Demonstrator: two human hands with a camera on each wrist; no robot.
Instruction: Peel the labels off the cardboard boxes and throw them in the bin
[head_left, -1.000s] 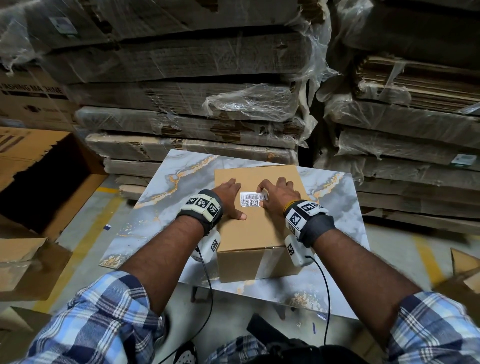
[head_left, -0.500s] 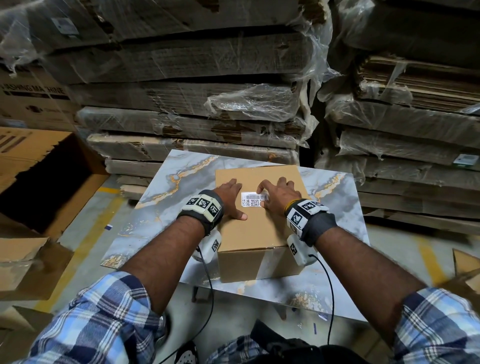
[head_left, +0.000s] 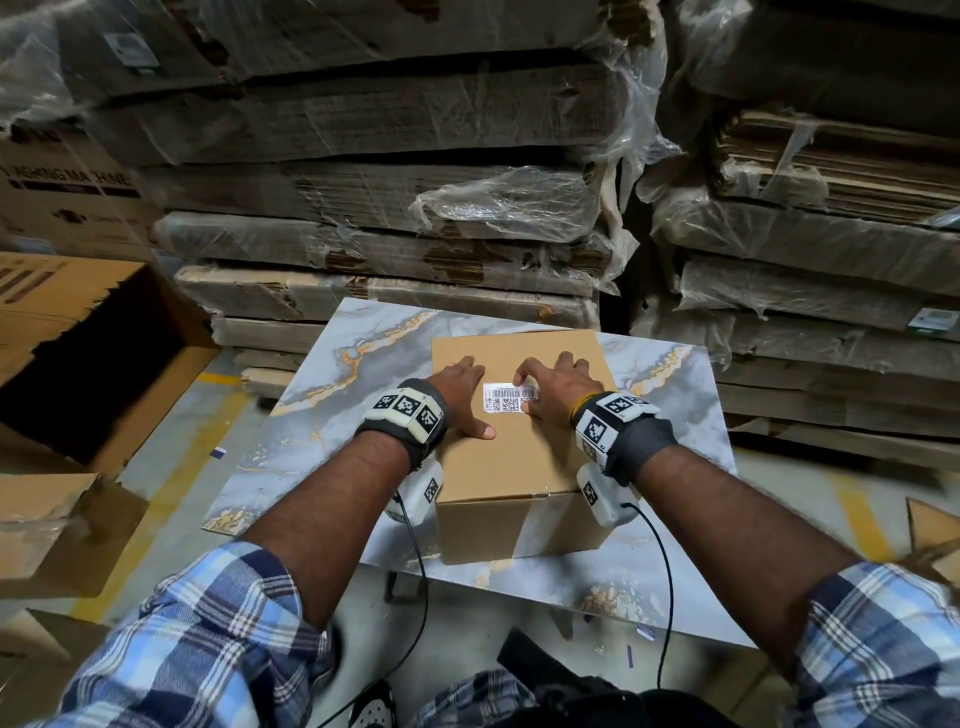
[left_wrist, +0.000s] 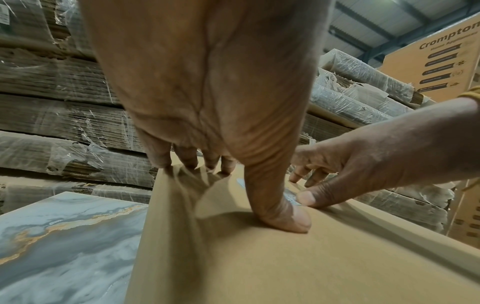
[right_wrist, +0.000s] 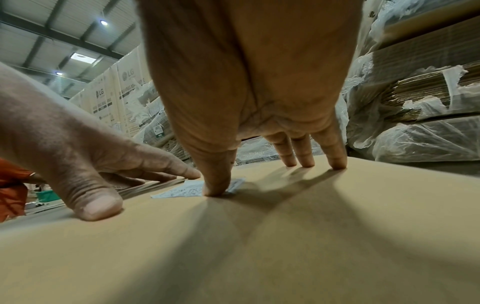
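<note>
A white barcode label (head_left: 509, 398) lies stuck on top of a closed cardboard box (head_left: 519, 457), which sits on a marble-patterned table (head_left: 322, 395). The right hand (head_left: 558, 387) presses its thumb on the label's right edge, its other fingers arched with tips on the cardboard, index at the upper corner. The left hand (head_left: 462, 395) lies flat just left of the label, fingers straight and thumb spread, before wrapped stacks of flattened cardboard (head_left: 363, 208).
</note>
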